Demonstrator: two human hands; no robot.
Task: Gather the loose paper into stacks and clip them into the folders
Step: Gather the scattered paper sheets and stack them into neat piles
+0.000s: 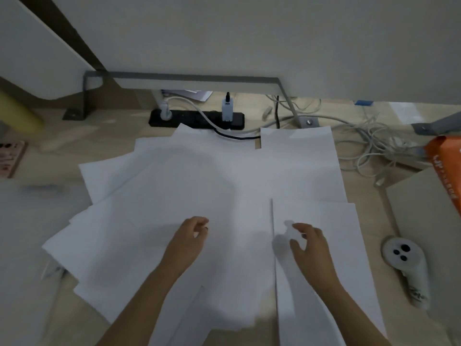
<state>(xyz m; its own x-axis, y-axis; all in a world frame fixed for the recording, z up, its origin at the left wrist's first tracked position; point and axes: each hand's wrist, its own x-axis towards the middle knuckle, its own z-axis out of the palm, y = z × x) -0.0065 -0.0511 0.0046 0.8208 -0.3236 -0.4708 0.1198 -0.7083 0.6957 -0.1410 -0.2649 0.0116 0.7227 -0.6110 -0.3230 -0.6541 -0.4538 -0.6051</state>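
Observation:
Several loose white paper sheets [199,186] lie fanned out and overlapping across the wooden desk. One sheet [331,270] sits on top at the right, its straight left edge running toward me. My left hand [187,239] rests on the middle sheets with its fingers curled in and nothing visible in them. My right hand [313,248] is over the right sheet, fingertips pinched on a small blurred white object [290,233]; what it is I cannot tell. A flat beige board [424,213], possibly a folder, lies at the right edge.
A black power strip [194,118] with plugs and a tangle of grey cables [369,143] lies behind the paper. A white handheld controller [406,268] lies at the right, an orange pack [446,166] above it. A grey metal bracket [84,96] stands at the back left.

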